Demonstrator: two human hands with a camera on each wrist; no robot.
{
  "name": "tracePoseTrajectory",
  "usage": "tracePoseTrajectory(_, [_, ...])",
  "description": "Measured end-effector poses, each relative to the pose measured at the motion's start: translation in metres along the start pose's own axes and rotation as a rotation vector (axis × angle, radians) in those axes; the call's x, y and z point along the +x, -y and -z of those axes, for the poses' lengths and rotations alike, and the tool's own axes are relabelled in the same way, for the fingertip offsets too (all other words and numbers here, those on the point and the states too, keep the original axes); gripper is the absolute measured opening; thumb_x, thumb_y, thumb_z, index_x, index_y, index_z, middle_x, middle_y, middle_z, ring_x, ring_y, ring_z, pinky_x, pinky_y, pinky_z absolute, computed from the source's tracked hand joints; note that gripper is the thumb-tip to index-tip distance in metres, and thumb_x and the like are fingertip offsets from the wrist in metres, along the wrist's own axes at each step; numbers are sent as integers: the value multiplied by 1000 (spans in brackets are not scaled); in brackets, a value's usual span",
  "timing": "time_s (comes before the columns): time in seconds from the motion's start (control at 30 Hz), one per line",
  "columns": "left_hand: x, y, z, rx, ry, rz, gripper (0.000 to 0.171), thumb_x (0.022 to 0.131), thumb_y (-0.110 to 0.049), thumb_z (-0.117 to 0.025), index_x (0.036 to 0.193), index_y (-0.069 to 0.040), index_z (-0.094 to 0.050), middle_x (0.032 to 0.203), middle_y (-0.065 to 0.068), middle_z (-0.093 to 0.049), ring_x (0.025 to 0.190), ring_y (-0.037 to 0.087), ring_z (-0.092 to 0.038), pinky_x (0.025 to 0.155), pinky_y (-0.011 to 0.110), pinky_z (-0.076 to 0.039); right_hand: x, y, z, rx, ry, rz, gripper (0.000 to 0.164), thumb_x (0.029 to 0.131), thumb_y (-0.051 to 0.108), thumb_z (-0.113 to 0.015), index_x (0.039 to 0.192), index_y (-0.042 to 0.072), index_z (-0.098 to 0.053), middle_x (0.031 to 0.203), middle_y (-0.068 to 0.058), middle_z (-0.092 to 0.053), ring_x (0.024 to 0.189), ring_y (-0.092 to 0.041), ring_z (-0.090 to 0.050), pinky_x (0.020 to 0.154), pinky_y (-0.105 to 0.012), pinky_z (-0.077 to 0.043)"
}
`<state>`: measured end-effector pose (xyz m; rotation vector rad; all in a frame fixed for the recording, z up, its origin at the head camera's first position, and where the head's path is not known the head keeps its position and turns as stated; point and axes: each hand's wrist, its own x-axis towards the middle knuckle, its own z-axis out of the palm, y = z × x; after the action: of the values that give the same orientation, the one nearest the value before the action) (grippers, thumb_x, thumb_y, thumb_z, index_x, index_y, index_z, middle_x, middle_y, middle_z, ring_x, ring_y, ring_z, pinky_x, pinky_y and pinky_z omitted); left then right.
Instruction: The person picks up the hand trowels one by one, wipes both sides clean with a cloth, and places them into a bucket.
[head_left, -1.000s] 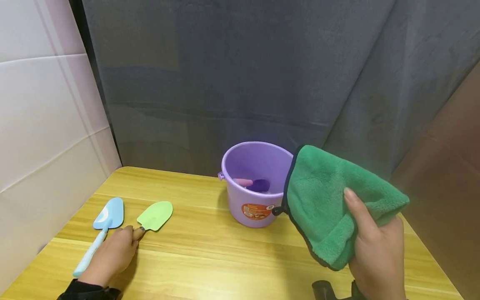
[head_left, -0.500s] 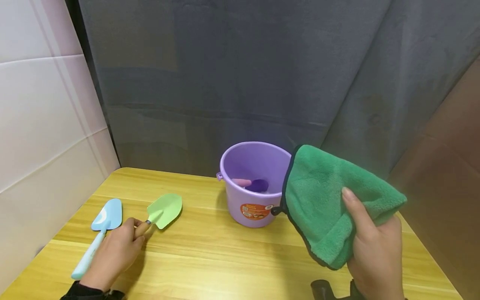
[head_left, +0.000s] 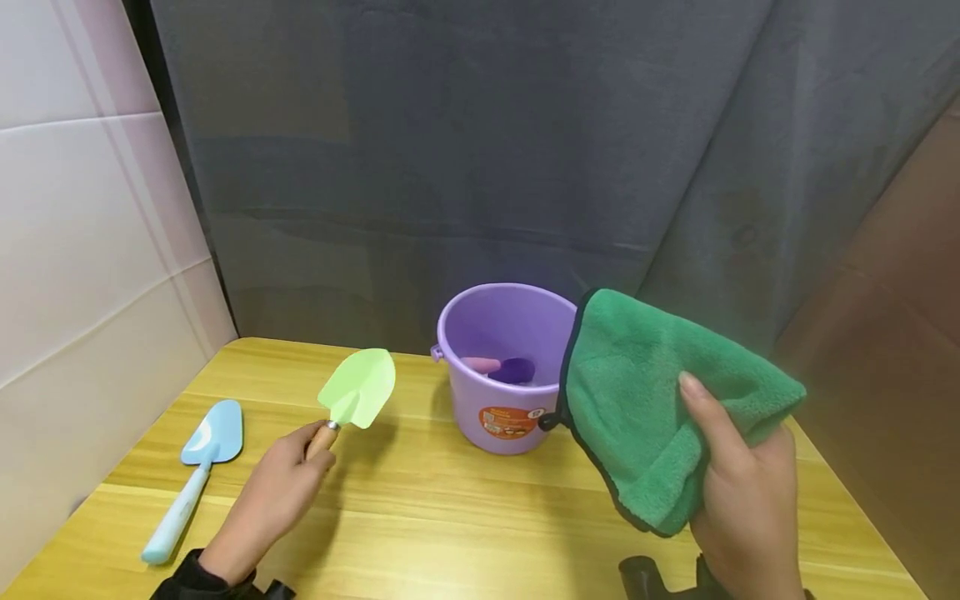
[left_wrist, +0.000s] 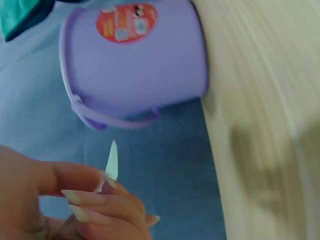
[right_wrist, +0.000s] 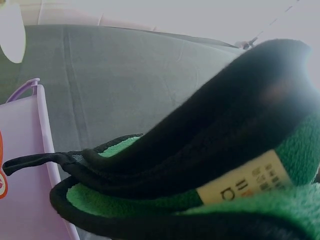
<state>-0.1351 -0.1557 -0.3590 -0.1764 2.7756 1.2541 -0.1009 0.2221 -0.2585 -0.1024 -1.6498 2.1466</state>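
Observation:
My left hand (head_left: 281,483) grips the wooden handle of a small light-green trowel (head_left: 360,385), raised above the table with its blade pointing away. In the left wrist view the curled fingers (left_wrist: 105,205) hide most of the handle, and the blade shows as a thin pale edge. On the other side, my right hand (head_left: 746,483) holds a folded green towel (head_left: 645,408) with black trim, thumb on top. The towel overlaps the right side of a purple bucket (head_left: 480,412). Inside the bucket lie a pink-handled thing (head_left: 480,364) and a dark purple rounded piece (head_left: 514,371).
A light-blue trowel (head_left: 177,508) lies on the wooden table (head_left: 450,525) at the left, beside my left forearm. A white wall (head_left: 90,250) stands at the left and a grey cloth (head_left: 450,167) hangs behind the bucket. A brownish panel (head_left: 892,358) borders the right side.
My left hand has lifted the green trowel off the table and carried it right and away, toward the bucket. The right hand still holds the towel in nearly the same place.

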Motion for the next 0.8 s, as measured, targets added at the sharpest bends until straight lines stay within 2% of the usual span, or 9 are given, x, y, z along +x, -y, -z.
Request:
tracePoseTrajectory(0.1, [-2, -11, -4, -51, 3, -30, 40, 106, -34, -47, 129, -4, -59, 86, 7, -58, 70, 18, -47, 59, 29, -38, 0, 0, -1, -2, 6, -2, 29, 99, 12, -64, 127, 3, -57, 117, -4, -68, 99, -15, -70, 83, -30, -60])
tracePoseTrajectory(0.2, [-5, -21, -8, -112, 14, -74, 41, 107, -42, -47, 119, -5, -61, 90, 8, -59, 70, 16, -47, 59, 28, -39, 0, 0, -1, -2, 14, -1, 30, 99, 12, -63, 127, 3, -57, 118, -4, -68, 100, -15, -70, 84, -29, -60])
tracePoseTrajectory(0.33, [-7, -32, -13, -201, 34, -109, 36, 105, -34, -54, 125, -4, -55, 98, 11, -62, 69, 15, -49, 57, 26, -43, 1, 0, -2, -1, 21, -1, 29, 99, 12, -63, 126, 3, -57, 118, -4, -67, 100, -15, -69, 84, -29, -60])
tracePoseTrajectory(0.43, [-9, -37, -14, -228, 21, -123, 35, 104, -28, -57, 130, -5, -50, 98, 11, -61, 70, 15, -50, 58, 25, -44, 1, 0, -2, 3, 19, -2, 28, 99, 12, -63, 126, 3, -58, 117, -4, -68, 99, -15, -70, 84, -29, -60])
tracePoseTrajectory(0.6, [-14, -43, -14, -253, 19, -134, 37, 105, -31, -55, 132, -6, -48, 83, 6, -52, 65, 13, -46, 56, 26, -42, 1, -1, -2, 15, 11, -7, 29, 99, 11, -64, 126, 3, -58, 118, -4, -68, 100, -15, -70, 85, -29, -60])
tracePoseTrajectory(0.8, [-22, -52, -16, -333, 51, -141, 38, 104, -33, -56, 131, -8, -48, 74, 2, -47, 58, 11, -42, 51, 26, -40, 0, -1, -3, 24, 7, -4, 29, 99, 10, -63, 126, 2, -58, 117, -4, -69, 99, -15, -70, 85, -29, -60])
